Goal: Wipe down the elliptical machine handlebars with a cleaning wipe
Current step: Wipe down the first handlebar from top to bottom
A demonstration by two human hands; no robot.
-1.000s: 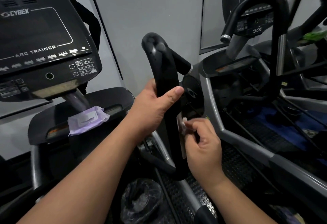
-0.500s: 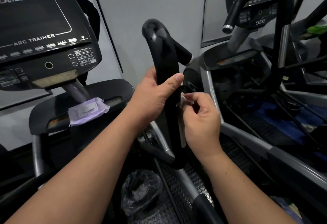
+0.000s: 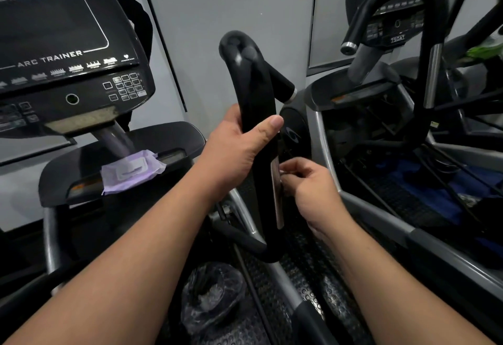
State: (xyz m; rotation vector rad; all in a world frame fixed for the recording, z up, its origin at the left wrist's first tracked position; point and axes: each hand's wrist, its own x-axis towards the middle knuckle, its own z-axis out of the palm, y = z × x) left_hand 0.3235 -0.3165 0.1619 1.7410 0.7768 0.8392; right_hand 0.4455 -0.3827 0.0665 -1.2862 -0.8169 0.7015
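A black curved handlebar (image 3: 251,83) of the machine rises in the middle of the view. My left hand (image 3: 239,148) grips it partway up, thumb across the front. My right hand (image 3: 310,189) is lower, at the bar's right side by a metal strip (image 3: 277,195). Its curled fingers pinch a small white wipe (image 3: 283,172) against the bar; most of the wipe is hidden in the hand.
The console (image 3: 62,53) reading ARC TRAINER fills the upper left. A purple pack of wipes (image 3: 132,171) lies on the tray below it. A black plastic bag (image 3: 212,293) sits on the floor. A second machine with a looped handlebar (image 3: 424,18) stands at the right.
My right hand with the wipe slid up the bar's right side, then back down to beside the metal strip. My left hand kept its grip.
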